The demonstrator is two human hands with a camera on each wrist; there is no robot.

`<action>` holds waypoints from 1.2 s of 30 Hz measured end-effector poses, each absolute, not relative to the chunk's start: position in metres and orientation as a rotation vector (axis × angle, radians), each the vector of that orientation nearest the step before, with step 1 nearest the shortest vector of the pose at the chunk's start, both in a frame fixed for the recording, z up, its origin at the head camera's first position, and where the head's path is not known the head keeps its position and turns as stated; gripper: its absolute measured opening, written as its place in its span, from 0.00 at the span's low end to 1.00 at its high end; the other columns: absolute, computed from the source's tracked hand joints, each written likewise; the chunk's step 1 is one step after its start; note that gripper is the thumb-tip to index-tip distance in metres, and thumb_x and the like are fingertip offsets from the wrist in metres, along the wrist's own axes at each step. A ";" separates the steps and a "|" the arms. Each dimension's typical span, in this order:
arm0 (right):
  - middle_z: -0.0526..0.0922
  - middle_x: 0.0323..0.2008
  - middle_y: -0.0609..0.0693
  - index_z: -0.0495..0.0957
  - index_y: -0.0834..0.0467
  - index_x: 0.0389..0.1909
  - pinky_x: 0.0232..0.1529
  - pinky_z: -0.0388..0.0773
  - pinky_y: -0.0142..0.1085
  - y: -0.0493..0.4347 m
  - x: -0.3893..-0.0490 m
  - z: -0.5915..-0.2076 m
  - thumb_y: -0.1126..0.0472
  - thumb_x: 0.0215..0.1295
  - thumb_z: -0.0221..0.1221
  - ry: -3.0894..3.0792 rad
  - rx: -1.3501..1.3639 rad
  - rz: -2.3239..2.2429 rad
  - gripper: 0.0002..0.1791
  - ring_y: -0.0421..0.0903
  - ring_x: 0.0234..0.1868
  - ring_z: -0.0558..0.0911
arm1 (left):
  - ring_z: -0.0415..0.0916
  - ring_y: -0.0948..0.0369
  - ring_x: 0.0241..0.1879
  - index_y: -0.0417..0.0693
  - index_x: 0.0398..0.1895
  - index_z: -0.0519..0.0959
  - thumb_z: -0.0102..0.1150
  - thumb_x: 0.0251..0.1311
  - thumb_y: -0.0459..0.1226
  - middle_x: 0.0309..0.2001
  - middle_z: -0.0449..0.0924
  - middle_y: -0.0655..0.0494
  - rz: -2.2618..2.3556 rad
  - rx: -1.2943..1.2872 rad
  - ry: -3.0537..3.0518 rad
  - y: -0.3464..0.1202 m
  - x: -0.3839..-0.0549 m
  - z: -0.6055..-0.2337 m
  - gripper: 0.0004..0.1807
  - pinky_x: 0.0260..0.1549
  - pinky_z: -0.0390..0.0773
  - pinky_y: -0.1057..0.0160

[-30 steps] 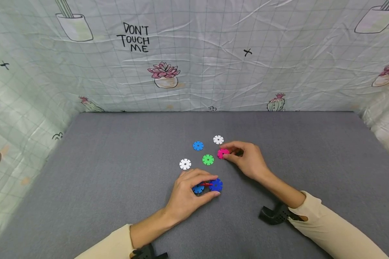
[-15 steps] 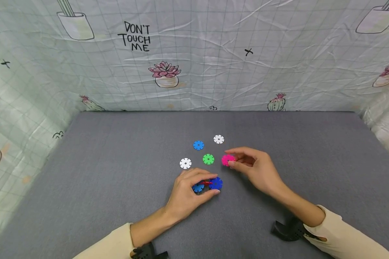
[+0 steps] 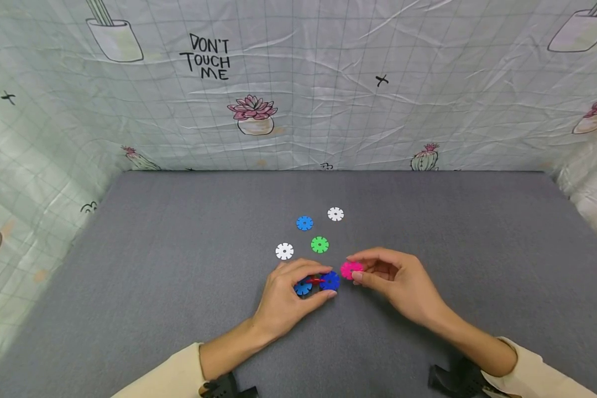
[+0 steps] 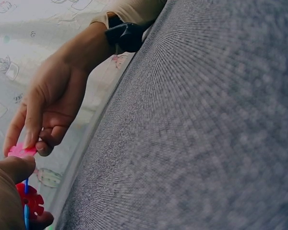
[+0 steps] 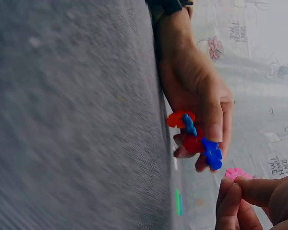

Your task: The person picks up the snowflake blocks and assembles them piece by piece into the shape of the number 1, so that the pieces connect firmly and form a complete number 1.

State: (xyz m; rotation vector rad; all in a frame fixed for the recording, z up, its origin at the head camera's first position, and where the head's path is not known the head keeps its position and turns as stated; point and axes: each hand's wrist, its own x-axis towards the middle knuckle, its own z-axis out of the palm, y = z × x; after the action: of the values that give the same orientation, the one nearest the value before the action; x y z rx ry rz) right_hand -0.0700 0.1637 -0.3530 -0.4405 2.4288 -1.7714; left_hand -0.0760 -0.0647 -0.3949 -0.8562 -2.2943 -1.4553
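My left hand [image 3: 282,298] holds a small chain of notched plastic discs, with thumb and fingers curled about it. A dark blue disc [image 3: 330,281] is at its right end and a light blue disc [image 3: 303,287] lies nearer the palm. Between these two a red disc [image 5: 194,143] stands edge-on in the head view. The right wrist view also shows an orange disc [image 5: 176,119] at the chain's palm end. Just right of the dark blue disc, my right hand [image 3: 409,282] pinches a pink notched disc [image 3: 350,270] between thumb and fingers.
Beyond the hands, loose discs lie flat on the grey tabletop [image 3: 179,249]: a green one [image 3: 320,245], a light blue disc [image 3: 304,223], one white disc [image 3: 284,251] and a farther white disc [image 3: 335,214]. A printed cloth [image 3: 318,110] hangs behind the table.
My right hand has drawn the pink disc away from the loose discs, toward me and slightly right, to beside the dark blue disc. My left hand with its chain has stayed nearly still.
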 end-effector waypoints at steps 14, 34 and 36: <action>0.84 0.34 0.52 0.80 0.58 0.44 0.34 0.81 0.38 0.159 -0.062 -0.363 0.68 0.59 0.64 2.344 -0.566 -1.890 0.12 0.52 0.34 0.85 | 0.76 0.71 0.36 0.50 0.43 0.84 0.75 0.47 0.42 0.39 0.82 0.67 -1.436 -0.817 -2.328 -0.064 -0.075 -0.396 0.18 0.34 0.66 0.67; 0.84 0.30 0.47 0.79 0.55 0.43 0.33 0.81 0.35 0.150 -0.061 -0.379 0.76 0.55 0.64 2.543 -0.876 -1.860 0.17 0.45 0.30 0.84 | 0.79 0.66 0.38 0.44 0.42 0.84 0.73 0.49 0.39 0.38 0.83 0.60 -1.588 -0.905 -2.229 -0.066 -0.077 -0.401 0.17 0.38 0.77 0.67; 0.84 0.30 0.48 0.79 0.56 0.43 0.32 0.81 0.35 0.150 -0.061 -0.380 0.76 0.56 0.63 2.527 -0.874 -1.874 0.17 0.46 0.30 0.84 | 0.79 0.66 0.38 0.44 0.42 0.84 0.73 0.49 0.39 0.38 0.83 0.59 -1.589 -0.909 -2.225 -0.066 -0.077 -0.401 0.17 0.37 0.77 0.67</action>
State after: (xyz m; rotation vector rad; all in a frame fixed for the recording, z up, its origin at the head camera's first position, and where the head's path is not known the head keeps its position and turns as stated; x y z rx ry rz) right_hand -0.0606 0.1498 -0.3800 -0.8736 2.5271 -1.8741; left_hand -0.0769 -0.0658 -0.4014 -0.9088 -2.2246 -1.5891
